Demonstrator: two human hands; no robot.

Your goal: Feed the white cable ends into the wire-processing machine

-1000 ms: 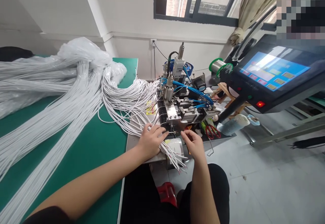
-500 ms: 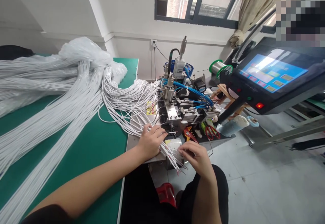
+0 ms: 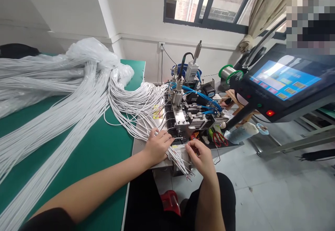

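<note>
So the left hand has a loose bunch of white cables clasped under its palm, right beside the pneumatic machine, tips splayed out past it, while the right hand has thumb and forefinger close together nearby, though honestly can't tell if they're gripping one.

Right hand dipped, partly risen again, metal rod shifted rightward

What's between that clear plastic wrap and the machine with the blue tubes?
A loose spread of white cables. The head view shows them curving from the clear plastic wrap past the green table's edge towards the machine.
</note>
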